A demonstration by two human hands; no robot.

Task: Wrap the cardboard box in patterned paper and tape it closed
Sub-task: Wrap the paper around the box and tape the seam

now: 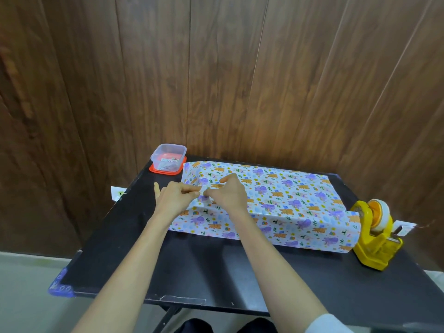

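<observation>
Head cam: patterned paper lies humped over something long, stretching along the worktop back edge. Left grip and right grip both pinch the paper near its left end. Yellow tape dispenser sits at the right edge.

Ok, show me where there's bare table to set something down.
Bare: the wide near strip of table between patterned paper and front edge; also the left strip below the plastic container. Crowded: the right, beside the tape dispenser.

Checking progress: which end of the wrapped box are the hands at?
The left end, by the clear container: the left hand and right hand pinch the patterned paper. The other end is by the yellow tape dispenser.
</observation>
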